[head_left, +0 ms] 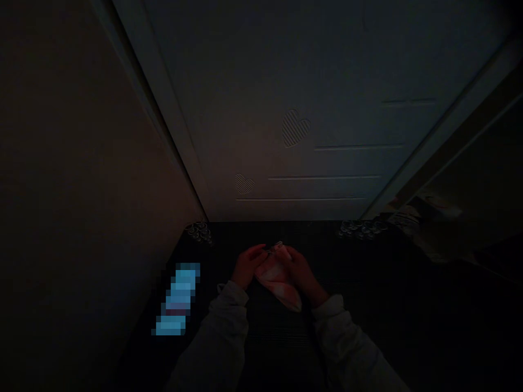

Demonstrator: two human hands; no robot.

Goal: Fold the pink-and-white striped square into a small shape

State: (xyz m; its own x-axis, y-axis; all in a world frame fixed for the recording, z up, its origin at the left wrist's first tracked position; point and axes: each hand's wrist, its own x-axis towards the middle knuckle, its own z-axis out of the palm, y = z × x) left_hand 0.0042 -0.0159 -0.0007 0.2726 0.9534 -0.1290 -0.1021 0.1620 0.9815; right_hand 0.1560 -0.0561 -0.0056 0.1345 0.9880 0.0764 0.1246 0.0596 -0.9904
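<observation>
In the dim light, a pink-and-white piece of cloth (273,275) hangs between my hands, its lower end narrowing to a rounded tip at the right. My left hand (246,265) is closed at the cloth's upper left edge, thumb and fingers close together. My right hand (301,272) grips the upper right of the cloth, with a folded bit standing up by the fingertips. A small pale loop or ring shows between the hands at the top; its kind is too dark to make out.
On the dark tabletop (281,343), a lit, pixelated screen (177,299) lies left. Clusters of shiny rings sit at the back left (199,232) and back right (362,228). A white panel (253,141) with heart patterns rises behind; a wall (81,190) stands left.
</observation>
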